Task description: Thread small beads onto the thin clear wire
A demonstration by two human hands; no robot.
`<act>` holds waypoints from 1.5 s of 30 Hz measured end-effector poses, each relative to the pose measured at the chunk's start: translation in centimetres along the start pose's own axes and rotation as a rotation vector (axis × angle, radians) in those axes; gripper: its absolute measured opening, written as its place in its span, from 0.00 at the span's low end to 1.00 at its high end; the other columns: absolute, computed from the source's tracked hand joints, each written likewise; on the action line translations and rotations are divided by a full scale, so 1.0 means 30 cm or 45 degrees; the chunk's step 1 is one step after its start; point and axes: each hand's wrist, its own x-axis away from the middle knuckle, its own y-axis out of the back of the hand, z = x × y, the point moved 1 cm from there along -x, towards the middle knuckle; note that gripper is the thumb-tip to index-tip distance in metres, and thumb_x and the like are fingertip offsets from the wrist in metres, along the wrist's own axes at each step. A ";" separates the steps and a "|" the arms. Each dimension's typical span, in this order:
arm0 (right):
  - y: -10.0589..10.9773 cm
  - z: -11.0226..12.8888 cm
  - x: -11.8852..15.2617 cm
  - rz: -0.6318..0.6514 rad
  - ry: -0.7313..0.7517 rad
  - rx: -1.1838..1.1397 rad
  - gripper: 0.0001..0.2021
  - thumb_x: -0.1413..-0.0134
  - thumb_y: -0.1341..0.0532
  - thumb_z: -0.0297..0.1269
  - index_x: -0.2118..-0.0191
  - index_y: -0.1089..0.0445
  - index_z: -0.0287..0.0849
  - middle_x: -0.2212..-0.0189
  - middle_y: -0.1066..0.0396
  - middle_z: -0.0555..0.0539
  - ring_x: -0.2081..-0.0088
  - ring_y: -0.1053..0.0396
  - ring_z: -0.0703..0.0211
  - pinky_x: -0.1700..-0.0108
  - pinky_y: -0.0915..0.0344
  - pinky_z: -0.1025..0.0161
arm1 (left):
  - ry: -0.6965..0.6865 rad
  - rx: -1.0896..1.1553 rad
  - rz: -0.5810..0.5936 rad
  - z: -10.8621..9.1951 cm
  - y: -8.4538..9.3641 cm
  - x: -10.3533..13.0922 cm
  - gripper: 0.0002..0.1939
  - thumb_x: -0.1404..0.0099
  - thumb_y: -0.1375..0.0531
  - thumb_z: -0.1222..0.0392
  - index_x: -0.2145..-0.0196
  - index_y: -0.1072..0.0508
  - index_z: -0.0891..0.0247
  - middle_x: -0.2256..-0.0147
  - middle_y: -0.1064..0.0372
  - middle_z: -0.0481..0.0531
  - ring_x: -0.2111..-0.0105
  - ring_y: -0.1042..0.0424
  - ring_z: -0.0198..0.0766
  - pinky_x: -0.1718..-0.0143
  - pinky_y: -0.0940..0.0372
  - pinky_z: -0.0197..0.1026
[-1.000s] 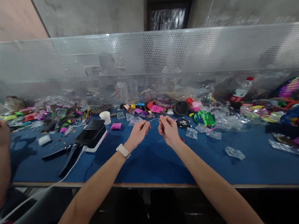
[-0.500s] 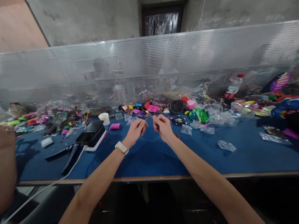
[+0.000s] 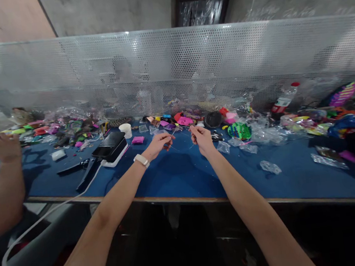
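My left hand (image 3: 159,146), with a pale band (image 3: 141,160) on its wrist, is pinched closed above the middle of the table. Level with it, a short gap away, my right hand (image 3: 203,140) is pinched closed too. A thin, clear thread (image 3: 181,151) runs between the fingers of both hands and sags in a loose curve. Its ends are too fine to make out. Behind the hands lie a pink piece (image 3: 184,121) and several small coloured pieces. A pink packet (image 3: 137,140) lies beyond my left hand, and a black piece with white marks (image 3: 217,136) is beside my right.
A black device (image 3: 110,148) with a white cable stands left, near a white cup (image 3: 126,130). Another person's hand (image 3: 4,147) is at far left. Clear bags (image 3: 270,167), a green piece (image 3: 240,130) and a red-capped bottle (image 3: 284,100) lie right. A perforated screen (image 3: 157,67) closes the back.
My hands have moved farther apart, with the thread still between them. The view has tilted down, so the exit sign has left the frame.
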 end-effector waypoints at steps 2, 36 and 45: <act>0.005 -0.011 -0.004 0.008 0.007 0.050 0.32 0.61 0.26 0.71 0.74 0.29 0.44 0.82 0.39 0.55 0.82 0.44 0.68 0.83 0.50 0.67 | -0.029 -0.076 -0.030 0.010 0.005 -0.008 0.12 0.30 0.35 0.53 0.61 0.21 0.65 0.69 0.28 0.52 0.73 0.29 0.33 0.73 0.34 0.36; 0.040 -0.028 0.024 0.398 0.289 1.580 0.04 0.43 0.31 0.37 0.69 0.18 0.47 0.67 0.18 0.45 0.64 0.25 0.49 0.58 0.32 0.56 | -0.228 -1.336 -0.144 0.019 0.013 0.014 0.19 0.32 0.36 0.57 0.80 0.31 0.61 0.73 0.30 0.57 0.63 0.27 0.50 0.57 0.38 0.46; 0.087 -0.047 -0.013 0.419 0.265 1.573 0.05 0.41 0.30 0.39 0.63 0.16 0.48 0.65 0.18 0.45 0.62 0.24 0.49 0.54 0.30 0.55 | -0.177 -1.527 -0.320 0.027 0.082 -0.003 0.12 0.28 0.42 0.59 0.67 0.22 0.64 0.62 0.23 0.64 0.58 0.27 0.53 0.52 0.36 0.49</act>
